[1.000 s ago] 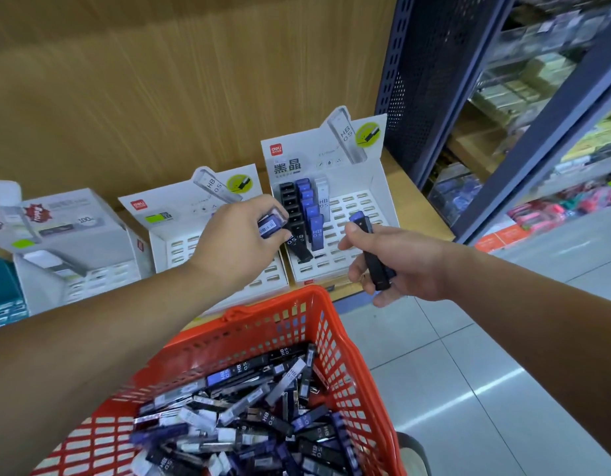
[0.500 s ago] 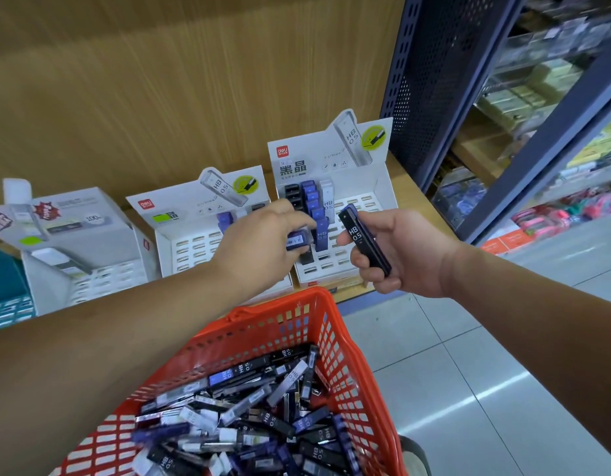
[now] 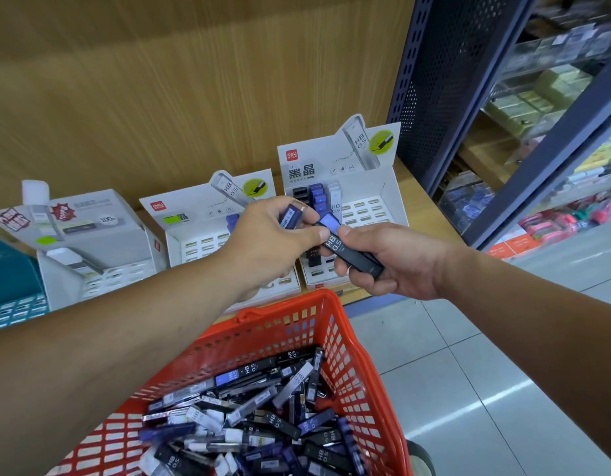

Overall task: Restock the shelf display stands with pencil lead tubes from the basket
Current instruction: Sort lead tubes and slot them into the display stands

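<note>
My right hand (image 3: 393, 259) grips a black pencil lead tube (image 3: 348, 252) with a blue cap, marked HB 0.5, in front of the right display stand (image 3: 365, 187). My left hand (image 3: 273, 242) holds a blue lead tube (image 3: 292, 216) in its fingers, and its thumb and fingertips touch the blue cap of the black tube. Both hands meet over the gap between the right stand and the middle display stand (image 3: 201, 228). The right stand holds a few black, blue and clear tubes in its left columns. Below, the red basket (image 3: 362, 365) is full of loose lead tubes.
A third, grey display stand (image 3: 91, 235) sits at the left on the wooden shelf (image 3: 413, 201), beside a teal box (image 3: 8, 280). A dark blue perforated shelf upright (image 3: 444, 91) rises at the right, with stocked shelves behind. Grey floor tiles lie below right.
My right hand has lifted and turned the black tube toward the left hand. My left hand has pulled back from the right stand and now meets that tube's cap.
</note>
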